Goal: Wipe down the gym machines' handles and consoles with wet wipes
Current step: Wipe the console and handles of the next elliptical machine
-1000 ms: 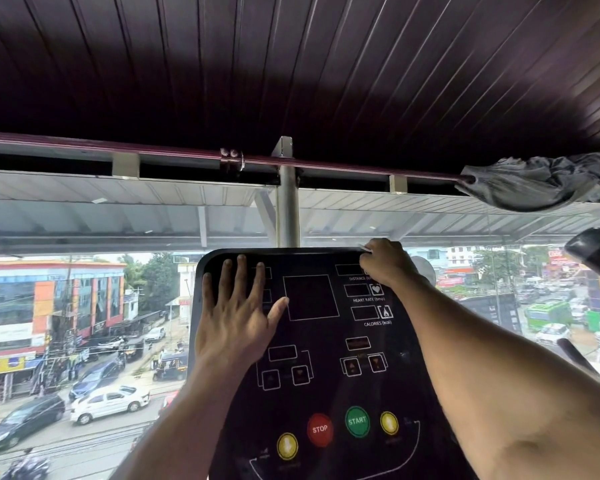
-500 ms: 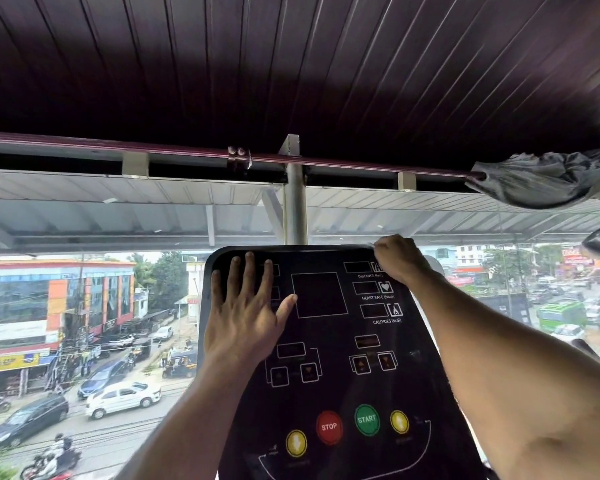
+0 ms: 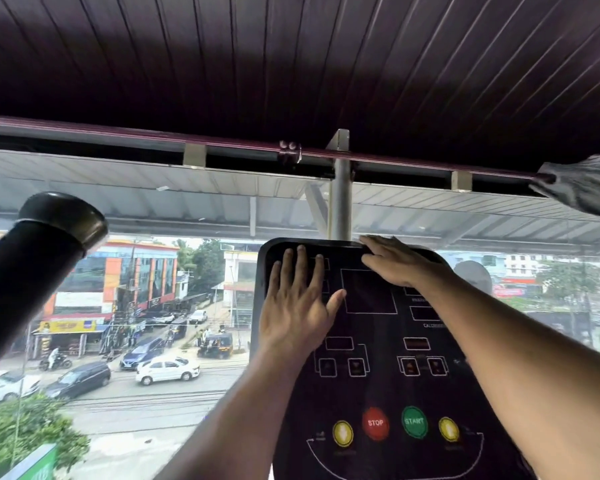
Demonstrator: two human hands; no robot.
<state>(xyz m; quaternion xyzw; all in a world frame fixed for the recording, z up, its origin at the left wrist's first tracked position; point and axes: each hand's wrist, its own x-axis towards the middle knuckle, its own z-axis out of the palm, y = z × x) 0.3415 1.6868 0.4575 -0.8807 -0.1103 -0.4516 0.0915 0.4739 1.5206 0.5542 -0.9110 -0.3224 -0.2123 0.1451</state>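
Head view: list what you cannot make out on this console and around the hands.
- Wet wipe: not visible in the head view; if there is one, the right hand lying along the console top edge covers it.
- Left displays: covered by the flat left hand.
- Right labels: cut off by the right forearm.
- Small button captions: blurred.
- Console bottom: cut by the frame edge.

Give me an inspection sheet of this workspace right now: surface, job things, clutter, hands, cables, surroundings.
Surface: black treadmill console panel, tilted, with red STOP button and green START button.
Job's things: wet wipe not clearly visible; possibly under the right hand.
Clutter: grey crumpled cloth draped over the maroon rail.
Hands: left hand flat on the panel's upper left; right hand pressing along the top edge.
Cables: nothing seen.
Surroundings: black padded handle end at left; window over a street with cars.
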